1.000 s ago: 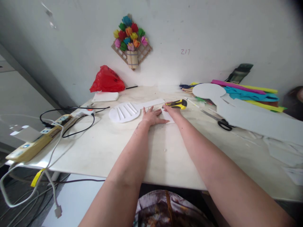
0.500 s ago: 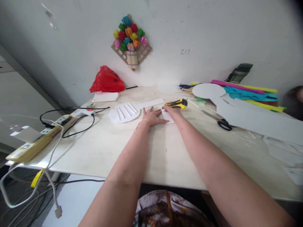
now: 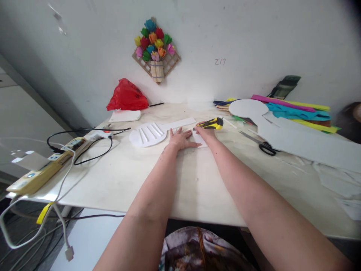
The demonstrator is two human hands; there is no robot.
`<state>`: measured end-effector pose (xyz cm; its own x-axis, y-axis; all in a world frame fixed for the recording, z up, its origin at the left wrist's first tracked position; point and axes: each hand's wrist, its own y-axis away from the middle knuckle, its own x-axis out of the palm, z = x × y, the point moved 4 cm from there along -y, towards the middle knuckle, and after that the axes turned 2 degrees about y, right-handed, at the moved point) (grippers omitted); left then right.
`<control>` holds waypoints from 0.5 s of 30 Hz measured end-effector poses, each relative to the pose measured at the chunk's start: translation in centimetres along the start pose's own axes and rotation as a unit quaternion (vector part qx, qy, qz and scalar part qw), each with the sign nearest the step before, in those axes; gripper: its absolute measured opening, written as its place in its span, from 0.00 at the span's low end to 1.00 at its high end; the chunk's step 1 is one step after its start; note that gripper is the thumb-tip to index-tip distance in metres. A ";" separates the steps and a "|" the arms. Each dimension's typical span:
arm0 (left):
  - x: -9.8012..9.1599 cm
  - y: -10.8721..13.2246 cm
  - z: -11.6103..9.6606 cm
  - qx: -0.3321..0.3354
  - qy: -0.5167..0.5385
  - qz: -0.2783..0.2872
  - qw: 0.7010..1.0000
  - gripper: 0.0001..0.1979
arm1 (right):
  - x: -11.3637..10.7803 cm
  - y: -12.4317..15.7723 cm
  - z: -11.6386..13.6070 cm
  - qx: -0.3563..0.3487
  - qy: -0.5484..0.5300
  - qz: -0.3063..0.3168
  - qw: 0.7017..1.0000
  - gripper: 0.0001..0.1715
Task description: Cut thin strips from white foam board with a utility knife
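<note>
Nothing has clearly moved, so the white sheet (image 3: 199,139) seems steady under my spread left hand (image 3: 179,139), my right hand (image 3: 205,133) gripping the cutter (image 3: 215,123).

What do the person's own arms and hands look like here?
The left hand and right hand are ungloved, with no watch visible. Both forearms are bare, no sleeves showing; small dark marks sit near the wrists. Rings: too small to tell.

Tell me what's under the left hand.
The left hand lies with its thumb across a white piece, partly visible. Whatever is beneath the rest of the hand is covered and cannot be seen.
</note>
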<state>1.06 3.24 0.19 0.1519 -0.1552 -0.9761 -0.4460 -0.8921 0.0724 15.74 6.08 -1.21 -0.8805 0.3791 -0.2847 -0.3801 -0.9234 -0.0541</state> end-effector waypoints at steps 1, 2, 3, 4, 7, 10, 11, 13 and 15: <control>0.0 0.0 0.0 -0.001 0.001 0.001 1.000 0.40 | 0.0 0.1 0.1 0.002 0.002 -0.001 1.000 0.05; 0.0 0.0 0.0 -0.002 0.001 0.002 1.000 0.40 | 0.0 0.2 0.1 0.002 0.004 -0.001 1.000 0.05; 0.0 0.0 0.0 -0.003 0.002 0.002 1.000 0.40 | 0.0 0.2 0.2 0.002 0.006 -0.001 1.000 0.05; 0.0 -0.1 0.1 -0.004 0.003 0.001 1.000 0.40 | 0.0 0.3 0.2 0.001 0.007 -0.001 1.000 0.05; 0.1 -0.1 0.1 -0.002 0.008 -0.003 1.000 0.40 | -0.1 0.3 0.3 -0.001 0.004 -0.001 1.000 0.05; 0.1 -0.1 0.1 -0.001 0.007 -0.004 1.000 0.40 | -0.1 0.3 0.3 0.006 -0.003 0.000 1.000 0.04; 0.1 -0.2 0.1 -0.002 0.006 -0.004 1.000 0.41 | -0.1 0.2 0.3 0.008 -0.003 0.000 1.000 0.04; 0.1 -0.2 0.1 0.000 0.005 -0.004 1.000 0.41 | -0.1 0.1 0.2 0.008 0.001 -0.001 1.000 0.04; 0.1 -0.2 0.1 0.002 0.007 -0.006 1.000 0.41 | -0.1 0.0 0.1 0.006 0.005 0.000 1.000 0.04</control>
<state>1.10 3.47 0.01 0.1700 -0.1506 -0.9739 -0.4478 -0.8921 0.0598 15.78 6.09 -1.07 -0.8778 0.3785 -0.2937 -0.3834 -0.9226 -0.0428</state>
